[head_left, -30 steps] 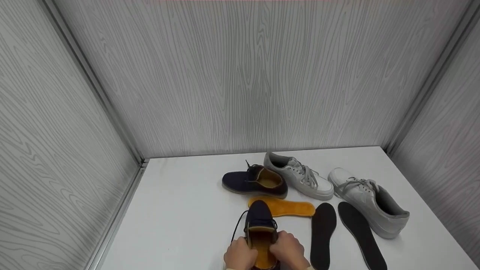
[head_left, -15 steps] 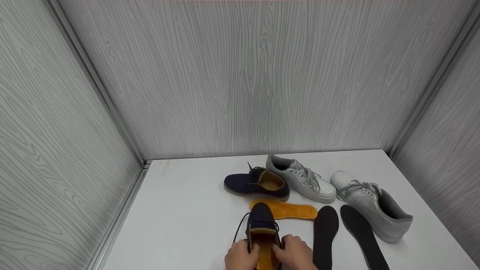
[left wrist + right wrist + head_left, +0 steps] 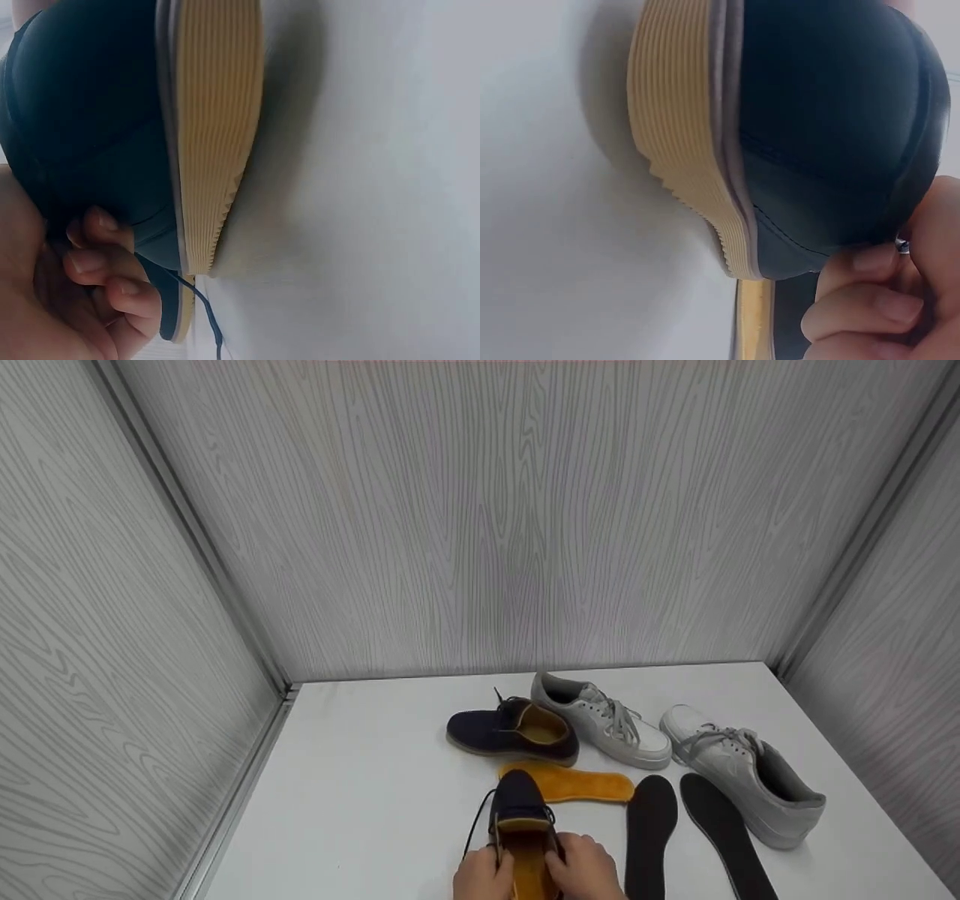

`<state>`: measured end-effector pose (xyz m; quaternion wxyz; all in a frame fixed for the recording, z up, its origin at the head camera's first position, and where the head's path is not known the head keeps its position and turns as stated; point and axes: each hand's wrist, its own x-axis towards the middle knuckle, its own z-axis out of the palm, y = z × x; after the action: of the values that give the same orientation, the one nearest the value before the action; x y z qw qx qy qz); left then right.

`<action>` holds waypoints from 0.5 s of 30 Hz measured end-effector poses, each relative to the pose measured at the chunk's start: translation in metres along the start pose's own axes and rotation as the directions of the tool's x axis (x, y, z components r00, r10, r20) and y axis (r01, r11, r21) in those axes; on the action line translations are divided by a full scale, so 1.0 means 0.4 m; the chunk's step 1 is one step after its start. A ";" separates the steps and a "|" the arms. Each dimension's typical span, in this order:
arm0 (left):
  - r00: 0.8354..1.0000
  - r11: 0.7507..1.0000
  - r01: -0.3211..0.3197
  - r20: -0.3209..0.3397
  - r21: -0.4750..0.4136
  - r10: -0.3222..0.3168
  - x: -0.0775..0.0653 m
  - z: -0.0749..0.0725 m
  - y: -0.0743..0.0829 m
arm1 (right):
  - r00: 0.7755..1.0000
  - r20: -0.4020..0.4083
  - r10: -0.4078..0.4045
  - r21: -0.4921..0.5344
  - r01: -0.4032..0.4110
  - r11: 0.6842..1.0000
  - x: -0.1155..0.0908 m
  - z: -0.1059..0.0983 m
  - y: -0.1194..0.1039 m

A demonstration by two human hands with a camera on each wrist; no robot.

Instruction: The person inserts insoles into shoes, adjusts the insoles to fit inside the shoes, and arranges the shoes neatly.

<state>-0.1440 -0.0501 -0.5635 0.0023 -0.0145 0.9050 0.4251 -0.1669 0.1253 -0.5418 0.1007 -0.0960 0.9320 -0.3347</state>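
A navy lace-up shoe (image 3: 517, 795) points away from me at the near middle of the white table, toe toward the back. My left hand (image 3: 481, 876) grips the left side of its opening, thumb inside and fingers curled against the outer side. The right hand (image 3: 589, 871) pinches the opposite side in the same way. Between the thumbs shows the tan-orange inside (image 3: 529, 870) of the shoe. From the wrist views, the dark heel upper (image 3: 90, 97) and ribbed cream sole (image 3: 675, 97) appear close over the table. One loose lace (image 3: 478, 821) trails at the left.
Behind the held shoe lie an orange insole (image 3: 585, 786) and the other navy shoe (image 3: 487, 733). Two black insoles (image 3: 651, 825) lie to the right. White sneakers (image 3: 626, 735) stand at the back and right. Wood-grain panels (image 3: 480, 510) enclose the table.
The thumbs have spread slightly apart toward the shoe's side walls. Both hands keep hold of the shoe's opening, and the head view has shifted slightly.
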 end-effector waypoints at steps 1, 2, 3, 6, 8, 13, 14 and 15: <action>1.000 1.000 0.002 -0.008 -0.003 -0.002 -0.003 -0.003 0.001 | 1.000 0.001 -0.003 0.000 0.003 1.000 0.001 -0.001 -0.003; 1.000 1.000 0.001 -0.024 -0.004 -0.001 -0.005 -0.007 0.003 | 1.000 0.009 -0.002 0.005 0.002 1.000 0.001 -0.003 -0.006; 0.999 1.000 0.001 -0.042 -0.009 -0.001 -0.008 -0.010 0.005 | 1.000 0.016 -0.001 0.009 0.001 1.000 0.001 -0.004 -0.010; 0.994 1.000 0.000 -0.109 -0.031 -0.003 -0.016 -0.022 0.009 | 1.000 0.017 -0.007 0.026 0.007 1.000 0.002 -0.007 -0.024; 0.989 0.999 -0.005 -0.150 -0.052 -0.003 -0.019 -0.033 0.011 | 1.000 0.004 -0.017 0.051 0.017 0.999 0.004 -0.009 -0.036; 0.980 0.994 -0.011 -0.200 -0.107 -0.011 -0.021 -0.071 0.014 | 0.996 -0.060 -0.071 0.059 0.074 0.995 0.013 -0.011 -0.070; 0.979 0.994 -0.014 -0.205 -0.108 -0.009 -0.020 -0.080 0.012 | 0.995 -0.068 -0.079 0.054 0.082 0.995 0.015 -0.010 -0.078; 0.978 0.993 -0.016 -0.208 -0.113 -0.007 -0.019 -0.089 0.011 | 0.994 -0.072 -0.086 0.050 0.090 0.995 0.018 -0.008 -0.086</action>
<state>-0.1363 -0.0746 -0.5374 -0.0940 -0.0569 0.8746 0.4722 -0.1707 0.0995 -0.5182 0.0558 -0.1226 0.9207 -0.3664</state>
